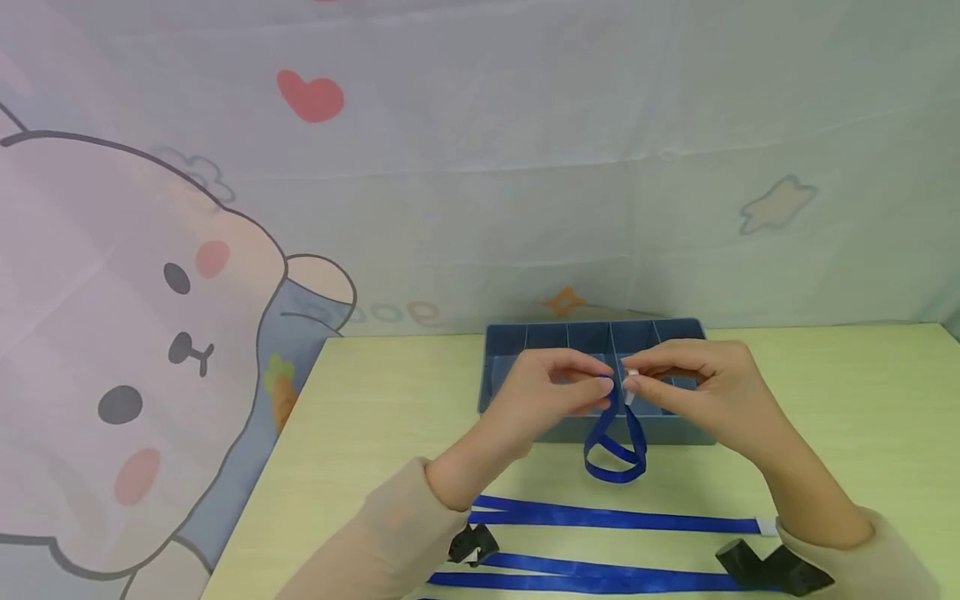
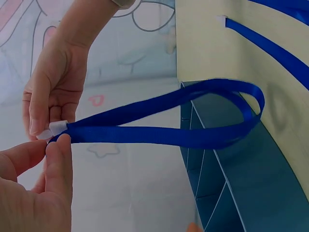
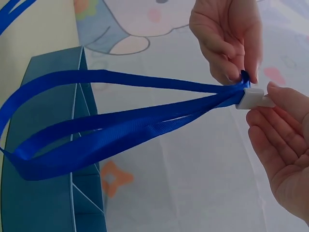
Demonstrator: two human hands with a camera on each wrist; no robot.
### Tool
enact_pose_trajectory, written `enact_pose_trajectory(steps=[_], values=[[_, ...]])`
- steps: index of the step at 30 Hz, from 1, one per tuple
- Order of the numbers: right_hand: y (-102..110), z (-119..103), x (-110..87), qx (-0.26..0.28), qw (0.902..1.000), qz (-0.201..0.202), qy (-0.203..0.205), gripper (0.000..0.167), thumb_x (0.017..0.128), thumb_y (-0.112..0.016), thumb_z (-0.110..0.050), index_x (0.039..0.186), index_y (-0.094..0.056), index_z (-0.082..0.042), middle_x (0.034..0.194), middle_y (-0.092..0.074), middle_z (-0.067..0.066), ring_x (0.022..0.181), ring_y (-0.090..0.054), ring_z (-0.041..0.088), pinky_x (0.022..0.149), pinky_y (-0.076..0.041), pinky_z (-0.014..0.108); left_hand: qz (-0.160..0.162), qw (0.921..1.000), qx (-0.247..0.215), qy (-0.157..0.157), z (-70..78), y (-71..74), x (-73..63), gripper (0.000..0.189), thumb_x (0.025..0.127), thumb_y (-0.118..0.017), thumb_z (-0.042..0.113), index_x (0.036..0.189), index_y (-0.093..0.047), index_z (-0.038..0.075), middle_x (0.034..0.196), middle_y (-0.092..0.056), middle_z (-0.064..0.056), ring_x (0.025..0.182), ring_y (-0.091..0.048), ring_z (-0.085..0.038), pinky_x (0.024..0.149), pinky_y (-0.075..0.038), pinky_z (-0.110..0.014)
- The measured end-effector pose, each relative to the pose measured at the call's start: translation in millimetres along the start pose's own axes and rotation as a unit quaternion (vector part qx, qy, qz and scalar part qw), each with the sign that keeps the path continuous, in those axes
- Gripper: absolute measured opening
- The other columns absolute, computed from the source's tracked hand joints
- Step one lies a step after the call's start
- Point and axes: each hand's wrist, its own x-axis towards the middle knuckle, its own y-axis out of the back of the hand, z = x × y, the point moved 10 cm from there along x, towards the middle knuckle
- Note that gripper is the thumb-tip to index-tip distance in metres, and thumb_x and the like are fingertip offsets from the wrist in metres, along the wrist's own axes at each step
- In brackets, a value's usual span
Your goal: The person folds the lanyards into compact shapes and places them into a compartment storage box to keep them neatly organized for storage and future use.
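Note:
A blue lanyard (image 1: 615, 476) hangs in loops between both hands, in front of a blue-grey divided box. My left hand (image 1: 557, 385) pinches the ribbon between thumb and fingertips. The white plastic clip (image 3: 251, 98) at the lanyard's end is pinched by the thumb and fingers of my right hand (image 1: 693, 385). Seen from the left wrist, the fingertips of both hands nearly meet around the white clip (image 2: 59, 127), with the folded ribbon (image 2: 145, 134) stretching away toward the box.
The divided box (image 1: 637, 429) stands at the table's back edge, under the hands. Several more blue lanyards (image 1: 622, 521) lie across the table near the forearms. Black straps (image 1: 776, 568) sit by the wrists. A printed cloth (image 1: 480, 167) hangs behind the table.

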Motion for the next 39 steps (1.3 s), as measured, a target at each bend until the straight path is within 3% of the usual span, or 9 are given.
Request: enact_pose_trajectory(steps=[9, 16, 23, 25, 28, 32, 39], values=[[-3, -3, 0.5, -0.001, 0.9996, 0.018, 0.02, 0.028, 0.07, -0.072, 0.015, 0.093, -0.072, 0.0, 0.086, -0.07, 0.0, 0.074, -0.064, 0.007, 0.064, -0.052, 0.017, -0.013, 0.9986, -0.04, 0.032, -3.6, -9.4, 1.0, 0.02, 0.087, -0.067, 0.013, 0.102, -0.068, 0.0, 0.089, -0.069, -0.007, 0.078, -0.068, -0.018, 0.075, -0.055, -0.031], [-2, -3, -0.7, -0.004, 0.9987, 0.046, 0.019, 0.03, 0.068, -0.073, 0.016, 0.092, -0.073, -0.002, 0.086, -0.07, 0.002, 0.074, -0.065, 0.007, 0.063, -0.052, 0.016, -0.016, 0.9911, -0.112, 0.069, -8.8, -14.5, 0.2, 0.024, 0.09, -0.061, 0.011, 0.107, -0.066, -0.005, 0.097, -0.068, -0.015, 0.085, -0.068, -0.021, 0.077, -0.054, -0.027], [-9, -11, 2.7, -0.03, 0.9948, 0.047, 0.086, 0.046, 0.062, -0.077, 0.015, 0.105, -0.068, 0.002, 0.081, -0.07, 0.006, 0.071, -0.064, 0.007, 0.065, -0.051, 0.014, -0.016, 0.9847, -0.153, 0.081, -13.8, -12.3, 2.1, 0.031, 0.095, -0.054, 0.016, 0.109, -0.063, -0.01, 0.094, -0.067, -0.015, 0.089, -0.067, -0.022, 0.079, -0.052, -0.025], [-12, -14, 2.5, -0.051, 0.9929, 0.042, 0.099, 0.049, 0.064, -0.078, 0.011, 0.11, -0.065, 0.002, 0.08, -0.07, 0.006, 0.071, -0.064, 0.008, 0.066, -0.05, 0.013, -0.016, 0.9831, -0.161, 0.085, -15.3, -11.4, 1.7, 0.031, 0.095, -0.055, 0.016, 0.109, -0.063, -0.01, 0.093, -0.068, -0.013, 0.088, -0.067, -0.022, 0.08, -0.052, -0.025], [-16, -18, 1.4, -0.09, 0.9892, 0.037, 0.109, 0.044, 0.078, -0.075, -0.012, 0.118, -0.061, 0.001, 0.08, -0.07, 0.004, 0.07, -0.065, 0.01, 0.066, -0.05, 0.013, -0.016, 0.9814, -0.168, 0.091, -16.8, -11.1, 0.0, 0.029, 0.093, -0.058, 0.014, 0.108, -0.063, -0.011, 0.091, -0.067, -0.01, 0.088, -0.067, -0.022, 0.081, -0.052, -0.027], [-19, -23, -0.4, -0.122, 0.9842, 0.038, 0.122, 0.056, 0.088, -0.057, -0.04, 0.127, -0.055, -0.001, 0.08, -0.071, 0.002, 0.07, -0.067, 0.014, 0.067, -0.05, 0.013, -0.015, 0.9821, -0.161, 0.097, -19.3, -11.2, -1.8, 0.028, 0.09, -0.062, 0.013, 0.106, -0.064, -0.01, 0.088, -0.067, -0.008, 0.087, -0.067, -0.023, 0.082, -0.052, -0.029], [-25, -25, -1.6, -0.121, 0.9833, 0.041, 0.129, 0.063, 0.086, -0.058, -0.042, 0.134, -0.049, -0.002, 0.08, -0.071, 0.0, 0.069, -0.067, 0.013, 0.063, -0.049, 0.013, 0.007, 0.9811, -0.159, 0.11, -25.2, -7.8, -4.9, 0.026, 0.088, -0.065, 0.014, 0.102, -0.065, -0.008, 0.089, -0.067, -0.01, 0.086, -0.067, -0.023, 0.082, -0.052, -0.029]])
